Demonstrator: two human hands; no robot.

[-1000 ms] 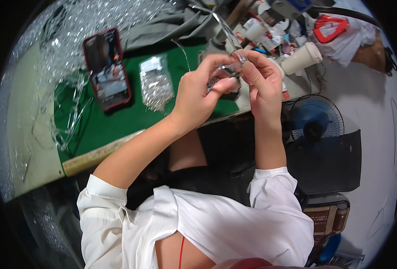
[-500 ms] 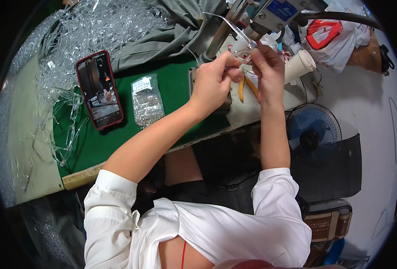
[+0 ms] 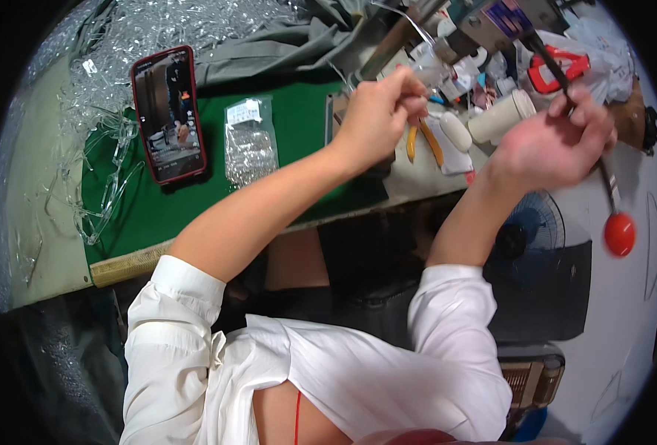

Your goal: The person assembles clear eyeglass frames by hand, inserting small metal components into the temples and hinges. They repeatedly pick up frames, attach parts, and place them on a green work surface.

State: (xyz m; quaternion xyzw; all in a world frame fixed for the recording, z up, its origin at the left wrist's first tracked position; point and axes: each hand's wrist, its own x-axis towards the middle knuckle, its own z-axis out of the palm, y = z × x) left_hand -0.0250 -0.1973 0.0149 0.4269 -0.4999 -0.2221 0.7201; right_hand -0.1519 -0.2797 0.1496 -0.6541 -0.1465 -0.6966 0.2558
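My left hand (image 3: 377,119) is at the foot of a bench press (image 3: 492,26), its fingers pinched on a clear eyeglass frame (image 3: 419,30) whose thin arm sticks up behind the press column. Most of that frame is hidden by the fingers and the press. Out to the right, my right hand (image 3: 547,148) is curled round the press's dark lever (image 3: 609,182); the hand is slightly blurred. A red knob (image 3: 619,235) caps the lever's lower end. Yellow-handled pliers (image 3: 431,144) lie just right of my left hand.
A heap of clear eyeglass frames (image 3: 173,37) fills the back left, beside grey cloth (image 3: 276,55). On the green mat (image 3: 217,200) are a phone (image 3: 169,115) and a bag of small parts (image 3: 251,152). A white cylindrical container (image 3: 505,116) lies near the lever; a fan (image 3: 543,219) stands below.
My right hand has let go of the eyeglass frame, moved right and taken hold of the lever. The left hand keeps the frame, close under the press. The whole view has shifted slightly.
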